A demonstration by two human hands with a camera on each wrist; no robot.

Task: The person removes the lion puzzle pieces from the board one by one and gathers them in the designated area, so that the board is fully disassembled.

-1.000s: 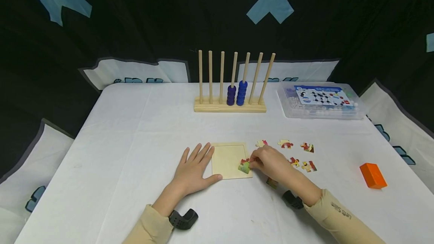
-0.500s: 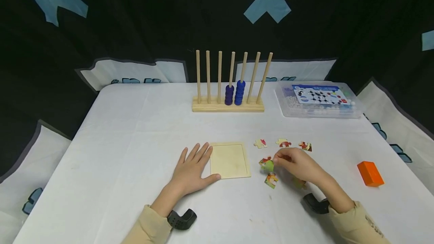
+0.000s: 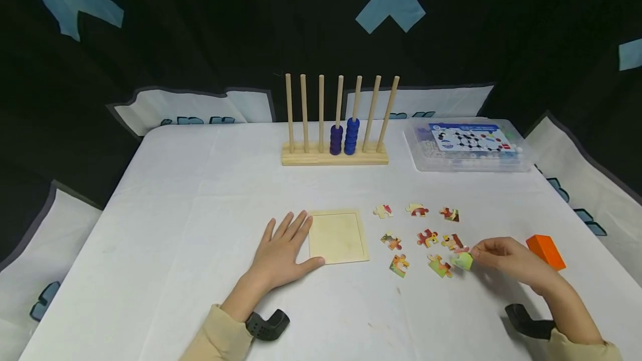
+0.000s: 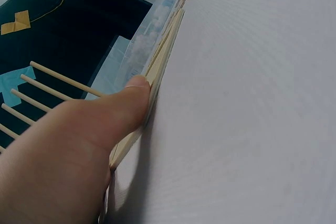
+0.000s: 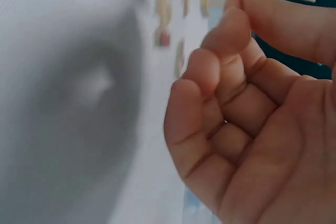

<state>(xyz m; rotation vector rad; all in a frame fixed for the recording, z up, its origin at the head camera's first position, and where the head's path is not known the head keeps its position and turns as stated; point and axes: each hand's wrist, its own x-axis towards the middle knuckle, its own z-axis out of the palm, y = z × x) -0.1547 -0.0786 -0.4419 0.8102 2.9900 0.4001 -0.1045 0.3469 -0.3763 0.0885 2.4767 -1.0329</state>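
A square wooden puzzle tray (image 3: 337, 236) lies bare on the white table. My left hand (image 3: 283, 250) rests flat beside its left edge, thumb against the tray's front corner; the left wrist view shows the thumb (image 4: 123, 106) touching the tray edge (image 4: 163, 59). My right hand (image 3: 504, 261) pinches a green puzzle piece (image 3: 462, 261) at the right end of several loose pieces (image 3: 426, 237) spread to the right of the tray. In the right wrist view the fingers (image 5: 220, 61) are curled, and the piece shows only as a thin edge at the fingertips.
An orange block (image 3: 545, 250) lies just right of my right hand. A wooden peg rack (image 3: 335, 155) with two stacks of blue rings (image 3: 344, 136) stands at the back. A clear plastic box (image 3: 468, 146) sits at the back right. Dark cloth hangs behind the table.
My right hand has carried the green piece from the tray's right corner out to the right, past the loose pieces. The left hand has stayed put.
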